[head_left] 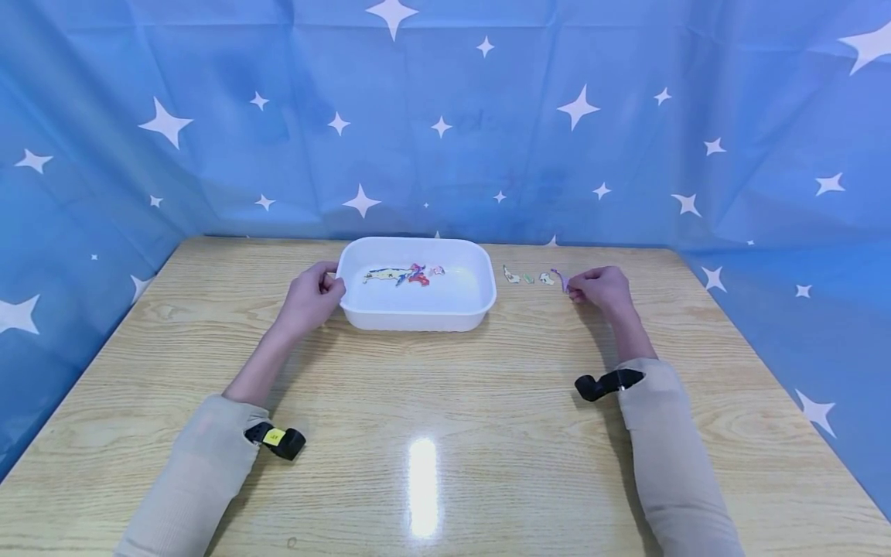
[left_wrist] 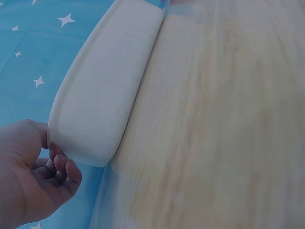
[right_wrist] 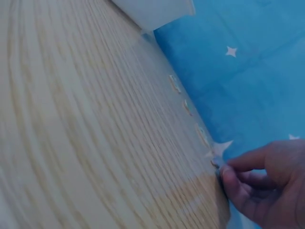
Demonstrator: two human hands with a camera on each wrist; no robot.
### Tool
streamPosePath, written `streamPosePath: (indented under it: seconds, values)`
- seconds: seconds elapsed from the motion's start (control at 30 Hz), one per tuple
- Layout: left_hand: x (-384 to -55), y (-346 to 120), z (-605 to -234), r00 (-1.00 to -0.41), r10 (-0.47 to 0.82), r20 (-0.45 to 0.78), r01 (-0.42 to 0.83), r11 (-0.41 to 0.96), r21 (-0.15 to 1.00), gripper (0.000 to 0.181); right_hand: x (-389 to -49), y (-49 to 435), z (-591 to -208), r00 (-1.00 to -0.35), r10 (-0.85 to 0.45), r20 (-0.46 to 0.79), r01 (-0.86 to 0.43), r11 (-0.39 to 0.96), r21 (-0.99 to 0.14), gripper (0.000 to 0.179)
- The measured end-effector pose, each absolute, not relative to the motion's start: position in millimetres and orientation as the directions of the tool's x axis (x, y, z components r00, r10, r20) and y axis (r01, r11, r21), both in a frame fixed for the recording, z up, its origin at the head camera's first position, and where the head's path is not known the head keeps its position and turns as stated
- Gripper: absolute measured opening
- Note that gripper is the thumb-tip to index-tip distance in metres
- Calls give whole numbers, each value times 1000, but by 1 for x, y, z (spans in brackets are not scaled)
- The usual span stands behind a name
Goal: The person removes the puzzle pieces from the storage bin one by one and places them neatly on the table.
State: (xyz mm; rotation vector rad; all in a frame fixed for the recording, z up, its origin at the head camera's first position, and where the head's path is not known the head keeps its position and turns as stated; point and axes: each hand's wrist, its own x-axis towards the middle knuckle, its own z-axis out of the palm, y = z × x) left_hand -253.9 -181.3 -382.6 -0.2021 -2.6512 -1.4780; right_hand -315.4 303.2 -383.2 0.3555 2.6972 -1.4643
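Observation:
A white plastic tub (head_left: pixel 419 321) stands at the back of the table. My left hand (head_left: pixel 313 298) pinches its left rim between thumb and fingers; the left wrist view shows the tub's outer wall (left_wrist: pixel 105 86) beside the hand. Inside lie several flat, colourful cut-out pieces: a yellow-and-blue one (head_left: pixel 385 274), a red one (head_left: pixel 420 279) and a pink one (head_left: pixel 438 271). Right of the tub, a row of small pieces runs along the table. My right hand (head_left: pixel 604 288) pinches the purple piece (head_left: pixel 558 275) at the row's right end, its fingertips partly covering it.
Between the tub and my right hand lie a white-and-green piece (head_left: pixel 511 275), a green piece (head_left: pixel 528 278) and a pale piece (head_left: pixel 546 278). A blue curtain with white stars (head_left: pixel 445 178) hangs right behind the wooden table (head_left: pixel 501 418).

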Motion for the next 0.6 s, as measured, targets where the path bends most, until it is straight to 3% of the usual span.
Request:
streamPosePath:
  seconds: [0.6]
  values:
    - [-254,-182,-384,-985,71,158,172,515,840,42,-304,290,-365,-992,83,-93,123,543,-831,43]
